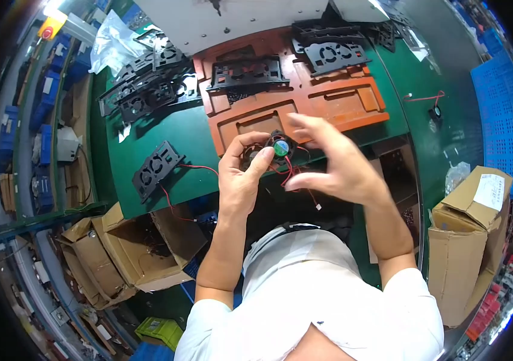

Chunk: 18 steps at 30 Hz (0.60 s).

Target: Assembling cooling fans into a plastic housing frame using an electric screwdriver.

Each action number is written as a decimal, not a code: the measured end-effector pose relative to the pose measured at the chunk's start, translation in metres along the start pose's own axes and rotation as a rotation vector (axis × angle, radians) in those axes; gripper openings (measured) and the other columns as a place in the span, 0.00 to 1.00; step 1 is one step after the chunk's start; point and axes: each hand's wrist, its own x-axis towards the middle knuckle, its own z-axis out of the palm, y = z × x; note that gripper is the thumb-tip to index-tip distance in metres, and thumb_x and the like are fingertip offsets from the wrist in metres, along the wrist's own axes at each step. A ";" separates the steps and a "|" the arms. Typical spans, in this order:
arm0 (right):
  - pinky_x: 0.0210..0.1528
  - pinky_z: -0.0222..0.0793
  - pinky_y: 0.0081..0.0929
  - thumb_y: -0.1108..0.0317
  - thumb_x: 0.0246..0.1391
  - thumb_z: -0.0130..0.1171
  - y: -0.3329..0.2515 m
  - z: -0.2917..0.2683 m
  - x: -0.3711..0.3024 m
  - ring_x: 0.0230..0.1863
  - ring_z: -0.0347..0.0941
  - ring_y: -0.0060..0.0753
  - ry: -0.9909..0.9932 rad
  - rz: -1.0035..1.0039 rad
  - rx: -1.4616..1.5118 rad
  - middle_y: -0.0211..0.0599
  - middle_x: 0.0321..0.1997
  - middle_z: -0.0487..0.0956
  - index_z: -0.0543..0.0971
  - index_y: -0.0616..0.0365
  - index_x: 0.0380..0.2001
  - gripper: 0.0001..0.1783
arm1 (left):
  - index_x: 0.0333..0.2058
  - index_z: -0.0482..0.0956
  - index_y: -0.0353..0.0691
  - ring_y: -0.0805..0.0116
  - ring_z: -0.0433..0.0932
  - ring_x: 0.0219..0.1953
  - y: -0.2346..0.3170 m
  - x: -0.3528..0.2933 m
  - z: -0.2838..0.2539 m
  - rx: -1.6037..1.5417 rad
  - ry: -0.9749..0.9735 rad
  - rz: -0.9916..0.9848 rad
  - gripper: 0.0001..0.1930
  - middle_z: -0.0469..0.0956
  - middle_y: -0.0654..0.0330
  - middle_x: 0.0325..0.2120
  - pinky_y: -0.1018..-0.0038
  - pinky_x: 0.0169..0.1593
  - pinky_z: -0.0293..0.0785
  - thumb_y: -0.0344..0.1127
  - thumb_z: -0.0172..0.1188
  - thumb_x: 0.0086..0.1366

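Steady the fan (pixel 281 147) in the pinched left hand (pixel 239 182); with the widely spread, seemingly empty right hand (pixel 348 168), keep red wires (pixel 290 170) clear.

I count two hands (pixel 238 182) (pixel 353 170), at least two fans (pixel 281 147) (pixel 436 112), at least four black brackets (pixel 156 171), one yellow-green crate (pixel 160 331) and one red button (pixel 47 33). The stacked brackets overlap, so their exact number I cannot tell.

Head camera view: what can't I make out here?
In the head view:
Black fan: partly hidden by the left hand.
White connector on the dangling lead: too small to show any detail.
Right hand: fine detail looks blurred.
White shirt: cut off by the lower edge.
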 end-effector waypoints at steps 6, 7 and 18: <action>0.52 0.77 0.24 0.79 0.55 0.69 0.034 0.015 0.017 0.48 0.79 0.25 0.146 0.164 0.282 0.37 0.51 0.80 0.68 0.61 0.65 0.35 | 0.61 0.73 0.36 0.64 0.74 0.59 0.030 0.002 -0.005 0.374 -0.166 0.179 0.28 0.65 0.55 0.61 0.69 0.61 0.74 0.19 0.61 0.60; 0.51 0.77 0.21 0.81 0.57 0.66 0.040 0.012 0.019 0.48 0.78 0.22 0.155 0.206 0.313 0.35 0.49 0.79 0.66 0.61 0.65 0.34 | 0.61 0.73 0.36 0.64 0.74 0.59 0.034 0.004 -0.006 0.378 -0.153 0.180 0.28 0.65 0.55 0.61 0.69 0.61 0.74 0.19 0.61 0.60; 0.50 0.74 0.23 0.75 0.56 0.68 0.028 -0.017 0.007 0.51 0.75 0.22 -0.063 0.211 0.052 0.34 0.51 0.76 0.73 0.61 0.62 0.30 | 0.47 0.80 0.37 0.48 0.76 0.57 0.039 0.048 -0.042 1.267 -0.265 0.602 0.18 0.79 0.53 0.52 0.59 0.61 0.72 0.28 0.70 0.58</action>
